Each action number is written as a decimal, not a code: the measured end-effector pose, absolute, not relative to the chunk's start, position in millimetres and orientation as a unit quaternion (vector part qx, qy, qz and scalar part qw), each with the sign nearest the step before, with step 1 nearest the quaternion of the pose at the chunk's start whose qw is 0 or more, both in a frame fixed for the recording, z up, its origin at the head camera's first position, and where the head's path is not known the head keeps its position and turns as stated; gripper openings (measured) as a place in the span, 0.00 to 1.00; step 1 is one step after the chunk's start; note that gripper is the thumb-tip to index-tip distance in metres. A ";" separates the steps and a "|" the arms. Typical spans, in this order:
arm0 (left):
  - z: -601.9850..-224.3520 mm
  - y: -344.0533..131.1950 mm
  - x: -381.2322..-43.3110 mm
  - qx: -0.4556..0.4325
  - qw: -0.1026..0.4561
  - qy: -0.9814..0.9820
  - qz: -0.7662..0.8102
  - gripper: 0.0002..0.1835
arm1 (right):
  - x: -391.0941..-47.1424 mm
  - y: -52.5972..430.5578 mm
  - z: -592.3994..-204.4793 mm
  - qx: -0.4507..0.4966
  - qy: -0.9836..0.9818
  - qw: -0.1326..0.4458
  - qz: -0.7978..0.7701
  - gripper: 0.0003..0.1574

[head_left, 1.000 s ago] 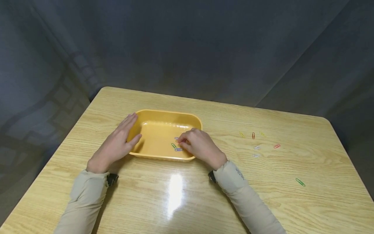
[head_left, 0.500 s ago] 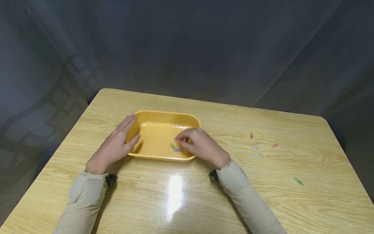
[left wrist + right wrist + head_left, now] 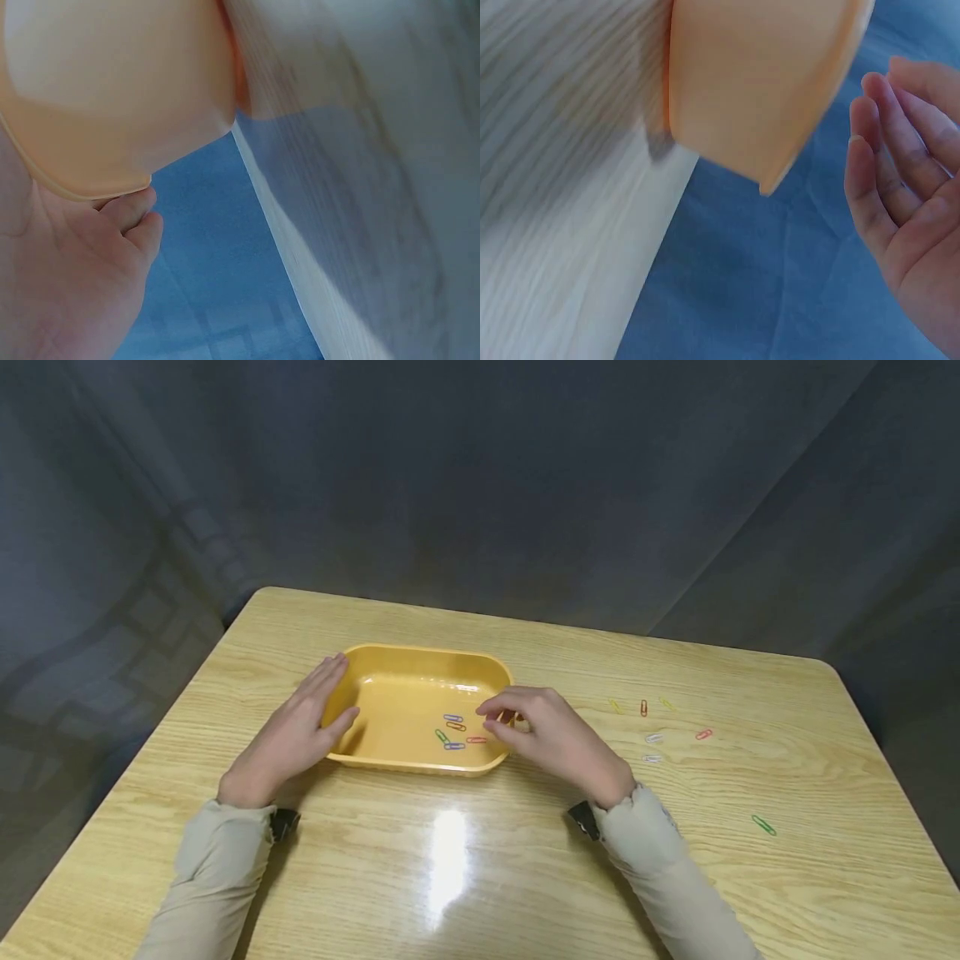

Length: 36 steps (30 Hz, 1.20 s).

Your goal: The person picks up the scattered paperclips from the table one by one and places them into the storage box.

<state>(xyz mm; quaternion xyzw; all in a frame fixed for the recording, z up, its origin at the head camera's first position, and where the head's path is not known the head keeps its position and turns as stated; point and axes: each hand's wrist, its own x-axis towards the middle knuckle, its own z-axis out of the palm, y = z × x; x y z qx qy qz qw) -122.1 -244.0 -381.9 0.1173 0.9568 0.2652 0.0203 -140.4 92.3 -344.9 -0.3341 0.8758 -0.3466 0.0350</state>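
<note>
A yellow plastic tray [image 3: 390,766] stands on the table; the wrist views show its outer walls. My left hand [image 3: 288,727] rests on its left rim, fingers straight along the outside and thumb over the inside; the left wrist view shows the palm [image 3: 82,262] against the rim. Over the right rim, my right hand [image 3: 551,731] hovers with loosely bent fingers and nothing between them. Inside the tray lie several paper clips: two blue-purple ones, a green clip [image 3: 442,737], an orange-red clip [image 3: 456,727] and a pink-red clip [image 3: 476,740].
Several more paper clips lie on the table to the right: yellow, white, a red clip [image 3: 643,708], a pink clip [image 3: 703,735] and, nearer the front, a green clip [image 3: 763,825]. A dark curtain [image 3: 465,502] hangs behind the wooden table [image 3: 360,877].
My right hand has let go of the pink-red paper clip in the tray and moved right, up to the right rim. My left hand has stayed on the left rim.
</note>
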 end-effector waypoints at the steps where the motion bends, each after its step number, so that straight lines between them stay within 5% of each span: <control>1: -382.0 -244.0 -122.2 0.118 0.020 0.957 0.265 0.40 | -139.0 95.7 -344.1 -0.332 0.877 0.033 -0.346 0.11; 36: -381.1 -243.6 -122.5 0.121 0.018 0.956 0.267 0.40 | -105.1 182.6 -351.2 -0.280 0.909 -0.027 -0.306 0.13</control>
